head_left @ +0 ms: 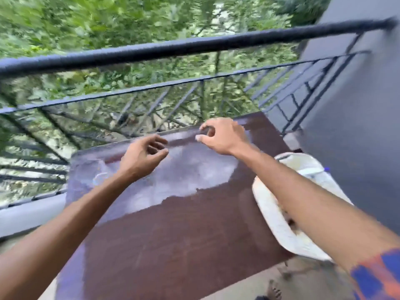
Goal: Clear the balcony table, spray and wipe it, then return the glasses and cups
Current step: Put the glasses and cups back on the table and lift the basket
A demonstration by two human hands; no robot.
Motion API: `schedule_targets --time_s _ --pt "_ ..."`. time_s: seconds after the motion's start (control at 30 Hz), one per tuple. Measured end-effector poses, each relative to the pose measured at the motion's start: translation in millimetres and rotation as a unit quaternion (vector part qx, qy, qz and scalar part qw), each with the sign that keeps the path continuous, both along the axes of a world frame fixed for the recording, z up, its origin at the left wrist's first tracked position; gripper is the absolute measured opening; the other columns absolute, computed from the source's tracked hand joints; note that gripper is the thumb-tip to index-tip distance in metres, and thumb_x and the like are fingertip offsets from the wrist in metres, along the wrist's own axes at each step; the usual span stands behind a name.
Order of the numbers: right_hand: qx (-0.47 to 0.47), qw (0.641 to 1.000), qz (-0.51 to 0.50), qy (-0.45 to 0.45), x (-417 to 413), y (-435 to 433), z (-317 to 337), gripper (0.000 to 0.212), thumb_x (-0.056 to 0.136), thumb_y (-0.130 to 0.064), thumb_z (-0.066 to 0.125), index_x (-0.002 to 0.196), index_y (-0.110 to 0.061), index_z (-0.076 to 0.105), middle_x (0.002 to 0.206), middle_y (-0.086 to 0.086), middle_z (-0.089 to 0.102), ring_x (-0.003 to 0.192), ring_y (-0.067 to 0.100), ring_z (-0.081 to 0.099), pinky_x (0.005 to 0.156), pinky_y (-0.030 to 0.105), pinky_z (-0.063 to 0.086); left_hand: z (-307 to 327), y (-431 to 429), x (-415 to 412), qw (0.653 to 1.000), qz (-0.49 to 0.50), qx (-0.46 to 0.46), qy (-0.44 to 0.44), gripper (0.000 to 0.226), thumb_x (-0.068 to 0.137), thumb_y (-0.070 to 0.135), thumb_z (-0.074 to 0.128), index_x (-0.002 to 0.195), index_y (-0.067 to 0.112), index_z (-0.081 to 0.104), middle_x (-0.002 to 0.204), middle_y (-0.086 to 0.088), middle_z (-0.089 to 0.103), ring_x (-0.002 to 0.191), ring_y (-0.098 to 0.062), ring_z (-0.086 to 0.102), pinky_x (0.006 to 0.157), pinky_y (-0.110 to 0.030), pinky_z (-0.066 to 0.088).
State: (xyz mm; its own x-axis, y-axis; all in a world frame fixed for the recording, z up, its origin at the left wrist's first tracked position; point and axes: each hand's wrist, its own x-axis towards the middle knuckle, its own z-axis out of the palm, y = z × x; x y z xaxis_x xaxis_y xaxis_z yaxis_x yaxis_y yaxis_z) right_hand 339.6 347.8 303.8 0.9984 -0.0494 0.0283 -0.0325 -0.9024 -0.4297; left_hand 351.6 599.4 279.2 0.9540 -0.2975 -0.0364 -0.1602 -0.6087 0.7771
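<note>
Two bare hands reach out over a brown table (173,234). The left hand (142,155) and the right hand (220,135) are both half curled and hold nothing. A white chair (275,213) stands beside the table. Behind it are a dark railing (173,48) and green trees (108,22). Something round, maybe a glass (101,177), sits blurry near the left wrist.

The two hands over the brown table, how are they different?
The right hand reaches farther, over the table's far edge; the left hand hangs nearer. The right hand pinches thumb and finger into a ring; the left hand's fingers curl loosely, apart. Both look empty and hover above the table.
</note>
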Motion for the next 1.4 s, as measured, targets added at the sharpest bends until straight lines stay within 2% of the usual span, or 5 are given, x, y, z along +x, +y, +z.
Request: schedule_targets --time_s 0.23,0.4,0.7,1.1,1.4 --pt "0.092 0.971 -0.186 -0.116 -112 -298 -9 0.015 0.07 -0.061 0.062 0.076 -0.048 0.066 0.068 -0.011 0.067 0.068 0.011 0.063 0.067 0.035 0.054 29 -280 -59 0.987 -0.151 -0.035 -0.043 0.01 0.083 0.026 0.068 0.092 0.026 0.071 0.077 0.011 0.069 0.064 0.01 0.063 0.061 -0.007 0.045" --pt "0.128 0.935 -0.331 -0.025 -210 -469 -85 0.015 0.064 -0.062 0.059 0.076 -0.056 0.065 0.077 -0.009 0.073 0.076 0.018 0.071 0.071 0.04 0.058 23 -469 -103 0.96 -0.277 -0.031 -0.04 0.024 0.078 0.049 0.062 0.09 0.031 0.071 0.078 0.008 0.072 0.066 0.006 0.064 0.066 -0.024 0.052" --pt "0.241 0.858 -0.425 0.16 -353 -540 -256 0.079 0.066 -0.039 0.085 0.137 -0.027 0.052 0.131 0.006 0.059 0.117 0.03 0.06 0.092 0.042 0.051 -88 -697 -152 0.838 -0.496 0.222 -0.05 0.023 0.086 0.024 0.068 0.108 0.02 0.073 0.097 -0.001 0.073 0.094 -0.024 0.07 0.078 -0.028 0.047" --pt "0.256 0.864 -0.419 0.114 -344 -589 -437 0.107 0.061 -0.029 0.089 0.153 -0.019 0.035 0.156 0.01 0.038 0.143 0.028 0.037 0.117 0.041 0.027 -360 -785 -163 0.737 -0.509 0.445 -0.001 0.123 0.056 0.034 0.095 0.157 0.032 0.025 0.156 -0.017 0.033 0.14 -0.042 0.038 0.108 -0.057 0.042" --pt "0.217 0.882 -0.404 0.11 -350 -575 -461 0.094 0.061 -0.018 0.082 0.146 -0.024 0.043 0.14 0.002 0.052 0.125 0.029 0.051 0.102 0.035 0.038 -391 -774 -170 0.72 -0.521 0.458 -0.031 0.045 0.081 0.031 0.079 0.123 0.023 0.064 0.128 -0.013 0.056 0.114 -0.042 0.058 0.091 -0.045 0.053"
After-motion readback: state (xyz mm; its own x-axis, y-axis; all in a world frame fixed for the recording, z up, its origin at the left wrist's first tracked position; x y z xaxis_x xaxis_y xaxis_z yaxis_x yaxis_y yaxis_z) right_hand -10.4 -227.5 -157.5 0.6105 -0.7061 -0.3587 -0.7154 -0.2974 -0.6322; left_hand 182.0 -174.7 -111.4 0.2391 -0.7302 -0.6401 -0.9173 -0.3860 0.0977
